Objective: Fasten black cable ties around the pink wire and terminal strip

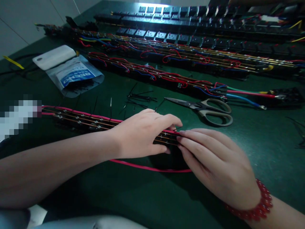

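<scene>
On the green table (pixel 262 152), near the front edge, a long wired strip (pixel 78 120) lies flat, running from the blurred patch at the far left toward the centre. Brass-coloured rails and a red wire (pixel 147 167) run along it; the red wire also loops out on the table just in front of the strip, passing under both hands.

Left hand (pixel 143 135): palm down, resting on the right end of the strip, fingers curled over its top and thumb at the near side. It grips the strip loosely.

Right hand (pixel 214 162): palm down, fingers held straight and together, fingertips touching the end of the strip just beside the left fingertips. Whether anything is pinched beneath these fingers cannot be told. A red bead bracelet (pixel 252 205) sits on this wrist.

Surroundings:
- Scissors (pixel 205 108), blades closed, lie just behind the hands, handles to the right.
- Loose black cable ties (pixel 139 97) are scattered left of the scissors.
- A plastic bag with a blue label (pixel 75 76) lies at rear left, with a white flat object (pixel 53 57) touching its far edge.
- Further wired strips (pixel 166 78) with red and blue leads lie in rows across the rear of the table, well apart from the hands
</scene>
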{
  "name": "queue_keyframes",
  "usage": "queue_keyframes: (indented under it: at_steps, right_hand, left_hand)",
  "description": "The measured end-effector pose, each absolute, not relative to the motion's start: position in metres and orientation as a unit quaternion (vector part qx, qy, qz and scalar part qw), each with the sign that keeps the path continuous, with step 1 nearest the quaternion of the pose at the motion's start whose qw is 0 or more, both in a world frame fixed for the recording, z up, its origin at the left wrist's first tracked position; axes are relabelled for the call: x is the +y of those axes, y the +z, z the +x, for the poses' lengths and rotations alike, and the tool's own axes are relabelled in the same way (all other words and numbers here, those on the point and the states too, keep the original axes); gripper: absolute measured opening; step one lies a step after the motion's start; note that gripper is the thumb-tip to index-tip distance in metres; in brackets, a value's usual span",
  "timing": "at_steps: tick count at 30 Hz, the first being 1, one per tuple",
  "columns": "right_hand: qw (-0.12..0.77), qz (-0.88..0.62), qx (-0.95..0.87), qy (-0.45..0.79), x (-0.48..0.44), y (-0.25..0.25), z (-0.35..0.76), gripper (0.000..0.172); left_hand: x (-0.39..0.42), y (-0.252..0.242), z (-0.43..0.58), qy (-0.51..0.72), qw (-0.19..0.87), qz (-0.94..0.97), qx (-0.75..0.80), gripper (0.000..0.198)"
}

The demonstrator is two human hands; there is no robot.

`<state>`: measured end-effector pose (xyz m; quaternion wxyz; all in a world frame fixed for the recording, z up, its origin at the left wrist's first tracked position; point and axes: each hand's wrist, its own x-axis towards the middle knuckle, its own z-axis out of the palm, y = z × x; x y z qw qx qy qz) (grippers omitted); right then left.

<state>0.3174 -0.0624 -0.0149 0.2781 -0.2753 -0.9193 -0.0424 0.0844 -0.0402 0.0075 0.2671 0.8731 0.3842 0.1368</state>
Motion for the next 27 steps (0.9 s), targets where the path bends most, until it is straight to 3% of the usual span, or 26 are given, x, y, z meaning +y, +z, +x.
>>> queue_keyframes:
  at_steps: [3, 10, 27]
  right_hand:
    - [0.293, -0.287, -0.911, -0.038, -0.0624, -0.0145, 0.3177, 0.017]
    - [0.304, -0.319, -0.897, -0.044, -0.0624, -0.0152, 0.3179, 0.015]
    - [0.297, -0.336, -0.893, -0.040, -0.0621, -0.0147, 0.3205, 0.017]
  left_hand:
    - [-0.0402, 0.0067, 0.0825, 0.127, 0.240, 0.898, 0.347, 0.033]
    - [-0.0406, 0.0001, 0.0794, 0.147, 0.183, 0.927, 0.294, 0.040]
    - [-0.0413, 0.0010, 0.0788, 0.143, 0.176, 0.929, 0.292, 0.039]
